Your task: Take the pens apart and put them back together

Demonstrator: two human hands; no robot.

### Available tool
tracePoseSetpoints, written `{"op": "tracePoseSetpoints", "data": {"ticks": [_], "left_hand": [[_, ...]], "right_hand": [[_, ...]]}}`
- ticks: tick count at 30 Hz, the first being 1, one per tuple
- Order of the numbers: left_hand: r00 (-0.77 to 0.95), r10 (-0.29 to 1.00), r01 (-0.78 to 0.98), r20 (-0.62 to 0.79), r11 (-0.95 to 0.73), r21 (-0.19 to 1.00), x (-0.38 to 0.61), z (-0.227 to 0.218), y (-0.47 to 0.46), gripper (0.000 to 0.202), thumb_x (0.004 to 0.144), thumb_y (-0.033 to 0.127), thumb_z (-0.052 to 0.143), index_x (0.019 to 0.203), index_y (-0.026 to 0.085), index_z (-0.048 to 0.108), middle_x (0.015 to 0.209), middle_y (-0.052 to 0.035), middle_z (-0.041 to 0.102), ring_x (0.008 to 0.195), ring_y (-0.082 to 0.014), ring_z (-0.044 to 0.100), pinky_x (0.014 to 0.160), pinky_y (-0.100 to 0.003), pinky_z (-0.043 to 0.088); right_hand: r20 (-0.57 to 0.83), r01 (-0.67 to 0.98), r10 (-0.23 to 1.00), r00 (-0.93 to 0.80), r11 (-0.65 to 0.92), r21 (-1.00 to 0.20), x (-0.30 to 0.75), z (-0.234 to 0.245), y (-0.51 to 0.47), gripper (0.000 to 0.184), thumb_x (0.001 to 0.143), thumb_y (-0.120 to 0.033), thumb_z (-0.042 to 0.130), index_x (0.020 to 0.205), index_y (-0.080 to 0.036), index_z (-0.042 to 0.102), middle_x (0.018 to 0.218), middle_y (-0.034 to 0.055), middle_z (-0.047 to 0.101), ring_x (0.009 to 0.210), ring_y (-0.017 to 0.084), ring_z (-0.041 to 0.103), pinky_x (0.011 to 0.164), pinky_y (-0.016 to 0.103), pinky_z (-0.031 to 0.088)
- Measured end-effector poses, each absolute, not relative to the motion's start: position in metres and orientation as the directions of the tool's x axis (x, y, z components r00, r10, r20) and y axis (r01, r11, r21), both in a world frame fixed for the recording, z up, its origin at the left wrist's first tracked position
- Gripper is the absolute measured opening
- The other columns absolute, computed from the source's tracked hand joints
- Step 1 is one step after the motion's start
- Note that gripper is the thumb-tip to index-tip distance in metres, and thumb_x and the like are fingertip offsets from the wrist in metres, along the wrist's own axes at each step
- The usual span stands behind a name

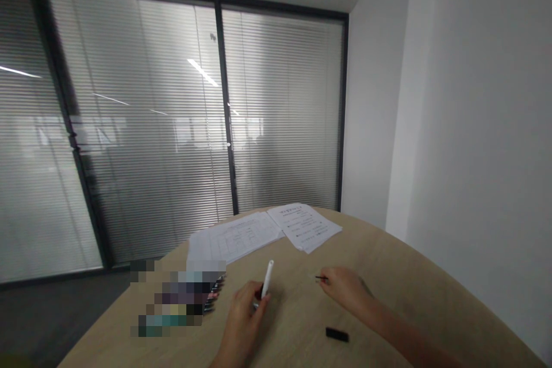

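Note:
My left hand point(245, 311) is closed around a white pen point(268, 279), which stands nearly upright with its rounded end on top. Its lower part is hidden by my fingers. To the right, my right hand point(340, 286) pinches a thin, short dark stick point(319, 278) that points left; its exact kind is too small to make out. On the table just below my right wrist lies a small black oblong piece point(337, 334), apart from both hands.
Printed sheets point(237, 238) and another sheet point(305, 226) lie at the far side of the round wooden table point(388, 259). Several pens point(212, 297) lie left of my left hand, partly under a blurred patch. Behind stand glass panels with blinds point(284, 109) and a wall point(478, 126).

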State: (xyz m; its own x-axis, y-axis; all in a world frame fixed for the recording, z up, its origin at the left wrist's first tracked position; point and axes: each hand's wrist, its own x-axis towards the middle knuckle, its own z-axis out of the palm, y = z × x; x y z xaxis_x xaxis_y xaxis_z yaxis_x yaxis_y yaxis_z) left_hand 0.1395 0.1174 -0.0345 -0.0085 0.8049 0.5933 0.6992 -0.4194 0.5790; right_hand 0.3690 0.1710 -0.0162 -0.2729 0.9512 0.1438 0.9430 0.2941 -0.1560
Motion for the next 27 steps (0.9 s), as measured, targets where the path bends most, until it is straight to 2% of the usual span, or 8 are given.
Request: {"op": "tracePoseSetpoints", "data": {"ticks": [7, 13, 16, 19, 23, 27], "left_hand": [[0.000, 0.799, 0.696, 0.601, -0.432, 0.574, 0.140, -0.033, 0.116, 0.036, 0.077, 0.050, 0.041, 0.072, 0.019, 0.060, 0.067, -0.0040, 0.062, 0.065, -0.0202, 0.058, 0.064, -0.032, 0.046], [-0.004, 0.814, 0.689, 0.581, -0.419, 0.592, 0.140, -0.033, 0.115, 0.038, 0.077, 0.052, 0.042, 0.073, 0.019, 0.060, 0.067, -0.0049, 0.062, 0.067, -0.0211, 0.057, 0.065, -0.033, 0.046], [0.001, 0.815, 0.695, 0.579, -0.417, 0.586, 0.140, -0.034, 0.115, 0.036, 0.077, 0.050, 0.042, 0.074, 0.019, 0.060, 0.069, -0.0053, 0.062, 0.069, -0.0217, 0.057, 0.066, -0.034, 0.046], [-0.001, 0.809, 0.701, 0.587, -0.418, 0.578, 0.140, -0.035, 0.115, 0.034, 0.078, 0.049, 0.043, 0.073, 0.019, 0.060, 0.069, -0.0050, 0.062, 0.069, -0.0215, 0.057, 0.065, -0.033, 0.046], [-0.006, 0.796, 0.703, 0.605, -0.427, 0.568, 0.140, -0.036, 0.117, 0.035, 0.078, 0.049, 0.043, 0.072, 0.019, 0.060, 0.067, -0.0052, 0.062, 0.067, -0.0210, 0.057, 0.064, -0.033, 0.047], [0.013, 0.781, 0.703, 0.625, -0.452, 0.549, 0.140, -0.036, 0.116, 0.035, 0.079, 0.048, 0.043, 0.073, 0.019, 0.061, 0.067, -0.0042, 0.062, 0.066, -0.0201, 0.058, 0.063, -0.031, 0.047]], "right_hand": [[0.126, 0.941, 0.956, -0.264, 0.284, -0.183, 0.374, -0.027, 0.182, 0.023, 0.078, -0.022, 0.046, 0.085, -0.017, 0.067, 0.087, 0.0113, 0.068, 0.081, 0.024, 0.062, 0.064, 0.027, 0.041], [0.103, 0.902, 0.934, -0.343, 0.358, -0.240, 0.377, -0.006, 0.172, 0.021, 0.073, -0.022, 0.050, 0.087, -0.020, 0.067, 0.086, 0.0055, 0.068, 0.079, 0.018, 0.062, 0.060, 0.021, 0.039], [-0.035, 0.834, 0.856, -0.516, 0.493, -0.246, 0.379, 0.010, 0.152, 0.016, 0.064, -0.030, 0.060, 0.076, -0.023, 0.069, 0.073, 0.0021, 0.068, 0.066, 0.016, 0.061, 0.050, 0.019, 0.034], [-0.203, 0.768, 0.741, -0.640, 0.611, -0.193, 0.373, 0.018, 0.126, 0.021, 0.059, -0.037, 0.065, 0.075, -0.023, 0.070, 0.061, 0.0009, 0.066, 0.053, 0.015, 0.057, 0.042, 0.020, 0.027], [-0.234, 0.736, 0.709, -0.666, 0.676, -0.048, 0.359, 0.014, 0.103, 0.017, 0.060, -0.023, 0.063, 0.075, -0.022, 0.071, 0.053, 0.0002, 0.063, 0.044, 0.013, 0.052, 0.040, 0.021, 0.024], [-0.286, 0.703, 0.658, -0.696, 0.706, -0.088, 0.354, 0.010, 0.105, 0.024, 0.059, -0.018, 0.058, 0.080, -0.024, 0.069, 0.062, -0.0011, 0.066, 0.049, 0.012, 0.053, 0.042, 0.020, 0.027]]}}
